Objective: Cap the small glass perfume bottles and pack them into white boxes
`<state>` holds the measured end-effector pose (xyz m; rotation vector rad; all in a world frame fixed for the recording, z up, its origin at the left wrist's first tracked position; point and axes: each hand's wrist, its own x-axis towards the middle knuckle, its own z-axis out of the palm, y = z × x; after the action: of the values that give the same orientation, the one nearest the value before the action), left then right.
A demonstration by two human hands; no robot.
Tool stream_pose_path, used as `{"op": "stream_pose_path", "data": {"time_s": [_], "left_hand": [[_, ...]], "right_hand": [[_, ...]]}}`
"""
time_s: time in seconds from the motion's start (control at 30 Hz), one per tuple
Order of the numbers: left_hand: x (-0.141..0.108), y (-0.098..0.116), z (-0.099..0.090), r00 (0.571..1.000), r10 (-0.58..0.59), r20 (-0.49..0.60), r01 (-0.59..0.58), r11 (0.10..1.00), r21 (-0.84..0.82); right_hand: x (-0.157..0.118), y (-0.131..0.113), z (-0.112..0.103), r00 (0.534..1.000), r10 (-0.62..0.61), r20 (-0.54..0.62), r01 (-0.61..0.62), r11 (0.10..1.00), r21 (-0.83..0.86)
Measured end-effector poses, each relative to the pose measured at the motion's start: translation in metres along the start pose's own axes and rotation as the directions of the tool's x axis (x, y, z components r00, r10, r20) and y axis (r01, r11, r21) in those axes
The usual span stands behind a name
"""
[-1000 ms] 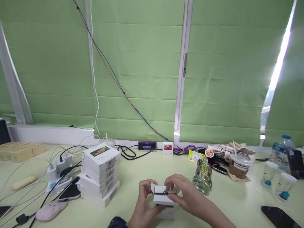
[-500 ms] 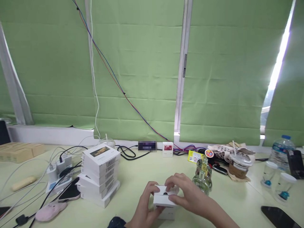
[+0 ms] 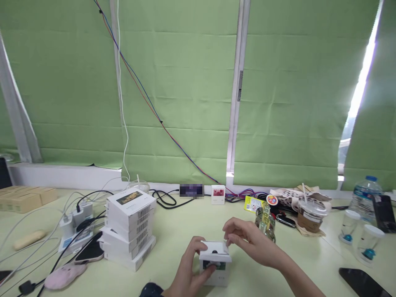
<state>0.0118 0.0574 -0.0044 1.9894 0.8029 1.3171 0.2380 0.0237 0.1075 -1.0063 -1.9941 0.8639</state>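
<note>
My left hand [image 3: 192, 270] is wrapped round a small white box [image 3: 219, 281] that stands on the table close to me. Its thumb presses across the dark picture on the box's front, and its fingers lie on the left top edge. A lid flap with a dark half-round notch shows on top, slightly raised. My right hand [image 3: 252, 241] hovers at the box's upper right corner, its fingers loosely bent and apart. Whether its fingertips touch the box edge is hard to see. Left of the hands rises a stack of similar white boxes [image 3: 131, 225].
A white box with a red picture [image 3: 218, 194] stands by the window ledge. Behind my right hand is a greenish glass object [image 3: 265, 222]. Further right are an iced drink cup [image 3: 312, 216], lidded jars [image 3: 369, 245] and a black phone [image 3: 363, 281]. Cables and a power strip [image 3: 76, 231] crowd the left.
My right hand has lifted off the top of the box and shifted up and right. My left thumb has moved up onto the front picture, while the box stays in place.
</note>
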Motion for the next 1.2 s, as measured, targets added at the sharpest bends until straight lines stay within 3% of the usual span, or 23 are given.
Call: {"op": "stream_pose_path", "data": {"time_s": [0.23, 0.4, 0.6, 0.83, 1.03, 1.2], "left_hand": [[0.001, 0.004, -0.001, 1.0, -0.025, 0.008, 0.026, 0.999, -0.038], [0.001, 0.009, -0.001, 1.0, -0.031, 0.004, 0.031, 0.998, -0.047], [0.004, 0.018, -0.002, 0.999, -0.016, 0.043, 0.015, 1.0, 0.025], [0.003, 0.011, -0.006, 0.988, 0.136, -0.078, -0.119, 0.974, 0.192], [0.002, 0.01, 0.0, 0.975, 0.166, -0.149, -0.135, 0.97, 0.2], [0.002, 0.009, -0.001, 0.98, 0.17, -0.108, -0.141, 0.963, 0.231]], "right_hand": [[-0.004, -0.003, 0.001, 0.997, 0.012, 0.076, -0.005, 0.996, -0.09], [-0.006, -0.012, 0.001, 0.991, -0.035, 0.132, 0.062, 0.975, -0.212], [-0.001, -0.007, 0.009, 0.998, -0.053, -0.035, 0.046, 0.981, -0.186], [0.013, 0.02, 0.021, 0.992, -0.008, -0.125, 0.012, 1.0, 0.026], [0.018, 0.037, 0.03, 0.979, 0.082, -0.185, -0.025, 0.957, 0.288], [0.018, 0.033, 0.03, 0.967, 0.171, -0.188, -0.087, 0.918, 0.388]]}}
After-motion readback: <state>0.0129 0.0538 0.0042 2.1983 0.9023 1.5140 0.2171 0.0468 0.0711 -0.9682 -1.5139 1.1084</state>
